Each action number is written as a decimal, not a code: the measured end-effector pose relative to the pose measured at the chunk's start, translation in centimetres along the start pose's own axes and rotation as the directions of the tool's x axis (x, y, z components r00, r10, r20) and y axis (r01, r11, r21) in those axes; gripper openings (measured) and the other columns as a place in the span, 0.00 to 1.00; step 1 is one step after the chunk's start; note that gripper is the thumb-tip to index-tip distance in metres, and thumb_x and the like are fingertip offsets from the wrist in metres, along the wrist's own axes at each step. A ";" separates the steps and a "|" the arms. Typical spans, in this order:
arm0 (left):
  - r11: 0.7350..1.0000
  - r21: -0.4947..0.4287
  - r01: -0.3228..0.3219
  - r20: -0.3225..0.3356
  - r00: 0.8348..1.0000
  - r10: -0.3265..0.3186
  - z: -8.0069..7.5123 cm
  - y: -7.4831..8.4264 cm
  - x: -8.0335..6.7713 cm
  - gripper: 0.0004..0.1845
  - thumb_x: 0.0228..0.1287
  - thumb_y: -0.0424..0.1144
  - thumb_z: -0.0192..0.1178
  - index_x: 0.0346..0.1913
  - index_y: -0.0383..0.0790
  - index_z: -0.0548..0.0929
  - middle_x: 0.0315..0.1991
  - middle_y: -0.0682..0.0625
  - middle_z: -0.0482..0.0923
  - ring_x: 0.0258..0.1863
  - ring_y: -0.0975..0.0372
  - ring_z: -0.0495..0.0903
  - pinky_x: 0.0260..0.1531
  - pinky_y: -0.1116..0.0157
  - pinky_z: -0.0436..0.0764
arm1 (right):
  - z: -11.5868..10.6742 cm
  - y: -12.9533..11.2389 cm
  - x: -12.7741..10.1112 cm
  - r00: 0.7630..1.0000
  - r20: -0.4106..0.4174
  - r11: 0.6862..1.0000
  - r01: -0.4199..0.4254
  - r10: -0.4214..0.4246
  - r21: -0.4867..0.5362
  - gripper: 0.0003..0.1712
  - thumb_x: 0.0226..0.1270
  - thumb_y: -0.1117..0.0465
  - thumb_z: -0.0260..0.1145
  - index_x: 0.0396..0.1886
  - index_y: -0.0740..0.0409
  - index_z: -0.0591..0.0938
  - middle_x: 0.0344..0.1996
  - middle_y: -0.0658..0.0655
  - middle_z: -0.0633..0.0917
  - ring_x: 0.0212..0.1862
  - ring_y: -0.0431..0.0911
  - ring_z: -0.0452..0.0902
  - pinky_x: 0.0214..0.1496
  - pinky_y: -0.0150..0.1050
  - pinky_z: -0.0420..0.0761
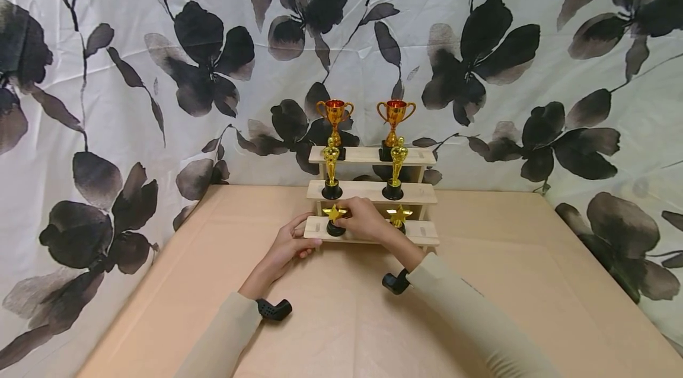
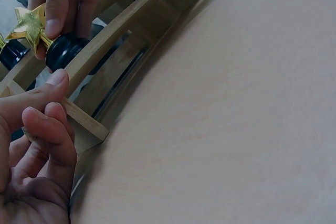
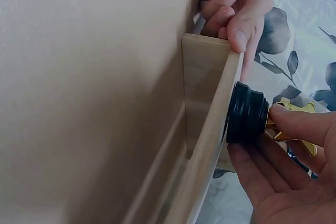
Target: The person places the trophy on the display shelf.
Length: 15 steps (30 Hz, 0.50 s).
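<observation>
Here, two star trophies (image 1: 335, 219), two figurines (image 1: 331, 172), two cups (image 1: 334, 119)

I count 2 cup trophies (image 1: 334, 120) | 2 figure trophies (image 1: 331, 173) | 2 star trophies (image 1: 334, 219), one between my right fingers | 1 three-step wooden stand (image 1: 370, 191) | 2 hands | 1 table (image 1: 480, 307)

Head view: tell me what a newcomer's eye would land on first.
The three-step wooden shelf at the far edge of the table stands out, with two cup trophies on top, two gold figures on the middle step and two star trophies below. The right hand pinches the left star trophy on the bottom step, while the left hand grips that step's left end. Behind hangs a white curtain with dark leaves.
</observation>
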<state>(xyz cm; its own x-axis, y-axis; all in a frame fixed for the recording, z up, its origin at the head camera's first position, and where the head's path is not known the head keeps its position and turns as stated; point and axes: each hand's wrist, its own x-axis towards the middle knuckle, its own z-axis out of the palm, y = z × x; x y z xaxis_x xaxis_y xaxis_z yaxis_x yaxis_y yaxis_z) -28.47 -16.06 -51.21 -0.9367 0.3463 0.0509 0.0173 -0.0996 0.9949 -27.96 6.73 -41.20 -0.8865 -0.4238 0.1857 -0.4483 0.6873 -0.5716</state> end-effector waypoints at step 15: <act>1.000 -0.007 -0.010 0.005 1.000 0.010 0.0 -0.1 0.1 0.47 0.63 0.26 0.70 0.81 0.40 0.57 0.42 0.51 0.88 0.23 0.67 0.76 0.22 0.75 0.74 | 0.7 0.8 -0.2 0.999 -0.016 0.999 -0.039 0.040 0.035 0.24 0.66 0.62 0.74 0.60 0.62 0.84 0.51 0.58 0.88 0.48 0.47 0.83 0.57 0.46 0.82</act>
<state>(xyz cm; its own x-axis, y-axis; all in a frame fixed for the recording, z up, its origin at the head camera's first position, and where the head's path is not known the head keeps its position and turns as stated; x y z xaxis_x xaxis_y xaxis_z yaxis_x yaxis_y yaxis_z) -28.56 -15.99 -51.33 -0.9349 0.3498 0.0609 0.0237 -0.1098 0.9937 -28.09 6.94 -42.20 -0.9055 -0.3862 0.1759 -0.4087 0.6821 -0.6064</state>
